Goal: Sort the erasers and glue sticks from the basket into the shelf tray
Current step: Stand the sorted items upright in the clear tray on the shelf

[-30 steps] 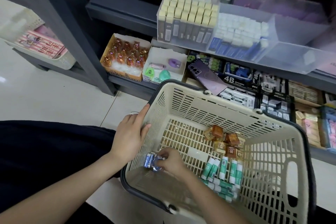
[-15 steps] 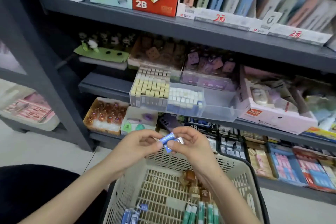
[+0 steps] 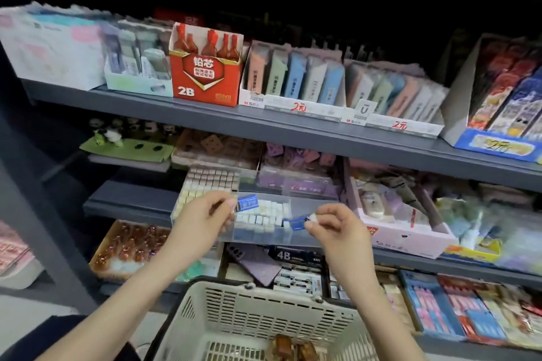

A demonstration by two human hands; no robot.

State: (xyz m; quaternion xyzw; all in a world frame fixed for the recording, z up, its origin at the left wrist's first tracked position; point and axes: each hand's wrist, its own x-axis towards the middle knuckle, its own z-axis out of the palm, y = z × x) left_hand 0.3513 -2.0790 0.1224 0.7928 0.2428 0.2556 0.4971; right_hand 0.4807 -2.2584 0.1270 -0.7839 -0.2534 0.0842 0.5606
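Half a second ago both hands met low over the basket, sharing the erasers. Now they have parted and risen to mid-frame. The left hand (image 3: 205, 215), left of centre, pinches a blue-sleeved eraser (image 3: 247, 204) at its fingertips, in front of the clear shelf tray (image 3: 275, 237). To its right, a second eraser (image 3: 297, 223) is pinched by the right hand (image 3: 334, 227), against the tray's white rows. The basket (image 3: 252, 313) sits at bottom centre.
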